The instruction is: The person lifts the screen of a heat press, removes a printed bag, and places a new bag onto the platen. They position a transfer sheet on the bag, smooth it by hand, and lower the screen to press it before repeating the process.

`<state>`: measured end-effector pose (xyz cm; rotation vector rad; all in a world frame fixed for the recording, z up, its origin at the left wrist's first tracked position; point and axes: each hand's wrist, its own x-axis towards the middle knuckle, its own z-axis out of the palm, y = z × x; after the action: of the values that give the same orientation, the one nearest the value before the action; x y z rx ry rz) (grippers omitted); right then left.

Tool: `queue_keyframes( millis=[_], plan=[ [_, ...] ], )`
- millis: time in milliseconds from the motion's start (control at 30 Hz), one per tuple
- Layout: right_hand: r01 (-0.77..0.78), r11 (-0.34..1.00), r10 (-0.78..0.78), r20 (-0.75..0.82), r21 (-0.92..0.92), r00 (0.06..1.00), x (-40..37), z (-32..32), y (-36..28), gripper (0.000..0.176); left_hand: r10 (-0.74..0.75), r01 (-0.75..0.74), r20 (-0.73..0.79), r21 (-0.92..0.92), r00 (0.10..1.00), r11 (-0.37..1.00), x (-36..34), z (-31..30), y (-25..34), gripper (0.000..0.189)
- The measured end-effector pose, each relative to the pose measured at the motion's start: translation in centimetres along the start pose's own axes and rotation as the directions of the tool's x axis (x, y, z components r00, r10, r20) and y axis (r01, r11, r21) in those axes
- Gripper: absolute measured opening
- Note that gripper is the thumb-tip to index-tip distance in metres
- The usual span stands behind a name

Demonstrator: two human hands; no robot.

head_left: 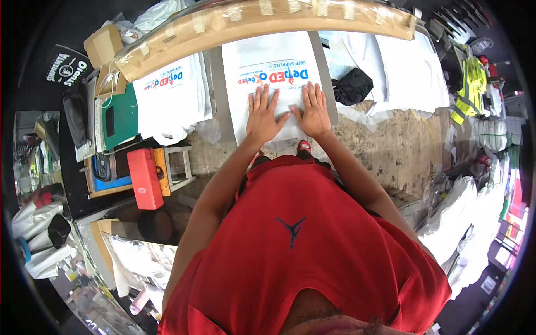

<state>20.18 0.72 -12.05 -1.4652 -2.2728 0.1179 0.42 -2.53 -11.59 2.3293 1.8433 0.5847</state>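
- The white bag (pixel 273 56) lies on a grey board (pixel 329 84), right in front of the person. It has blue and red letters on it.
- The left hand (pixel 262 111) and the right hand (pixel 314 109) both press down flat on the low part of the bag. The fingers are spread out and hold nothing. The two thumbs point at each other and almost touch.
- I think the flattening is nearly done. The top part of the bag looks smooth and sits straight on the board. The part near the wrists looks a bit wavy, so that bit may need more pressing.
- A pile of bags (pixel 173 95) with the same letters sits just to the left of the board.
- A black cloth (pixel 352 85) lies just to the right of the board, near its edge.
- A long wrapped roll (pixel 268 19) runs across the far end, close to the top of the bag. There is little room to push that way.
- The wooden table (pixel 391 145) is bare on the right, near the person, so there is room to move there.
- A red box (pixel 145 178) stands lower on the left, well apart from the hands.
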Motion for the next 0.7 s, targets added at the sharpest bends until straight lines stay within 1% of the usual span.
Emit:
queue_keyframes(
  millis=[67,233,300,400,700],
  plan=[
    [-0.005,1.000,0.005,-0.001,0.007,1.000,-0.05,-0.02,0.21,0.077,-0.016,0.016,-0.002,-0.012,1.000,1.000,0.20,0.06,0.14,0.080],
    [-0.001,0.999,0.001,-0.001,0.032,1.000,-0.21,0.35,0.35,0.077,0.008,-0.008,-0.014,0.012,1.000,1.000,0.07,0.09,0.04,0.078],
    [-0.003,0.998,0.005,-0.041,0.061,0.999,-0.17,0.46,0.43,0.078,0.017,-0.017,-0.007,0.027,1.000,0.999,0.01,0.20,0.09,0.078],
    [-0.014,0.999,0.014,-0.005,0.040,1.000,-0.04,0.58,0.41,0.080,0.021,-0.020,-0.008,0.028,1.000,0.999,0.18,0.02,0.05,0.077],
    [-0.011,0.999,0.010,0.011,0.048,1.000,-0.06,0.33,0.39,0.080,0.007,-0.007,-0.034,-0.002,0.999,1.000,0.12,0.16,0.13,0.078]
  ],
)
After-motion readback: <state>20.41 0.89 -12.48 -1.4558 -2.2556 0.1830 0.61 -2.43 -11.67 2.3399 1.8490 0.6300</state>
